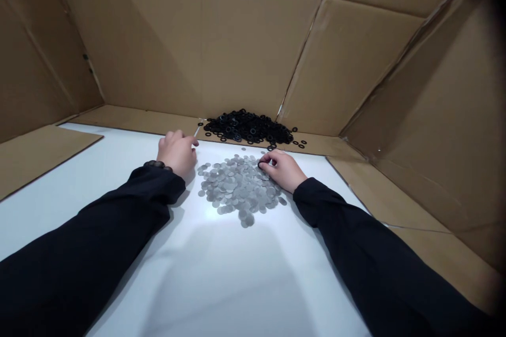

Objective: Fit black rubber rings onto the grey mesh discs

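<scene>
My right hand (285, 169) pinches a small black ring (260, 165) between thumb and fingertips, over the right upper edge of a pile of thin grey-white discs (237, 184). The discs lie loose and overlapping on the white tabletop (221, 274). Left of that pile is my left hand (177, 152), back up, with fingers loosely bent and slightly apart; no object shows in it, though its fingertips are partly hidden. Beyond both hands a heap of black rings (249, 126) lies on a cardboard strip.
Tall cardboard walls (253, 37) stand at the back and on both sides. Flat cardboard pieces (51, 150) border the white surface at left, back and right. Several stray black rings (301, 146) lie at the heap's right edge.
</scene>
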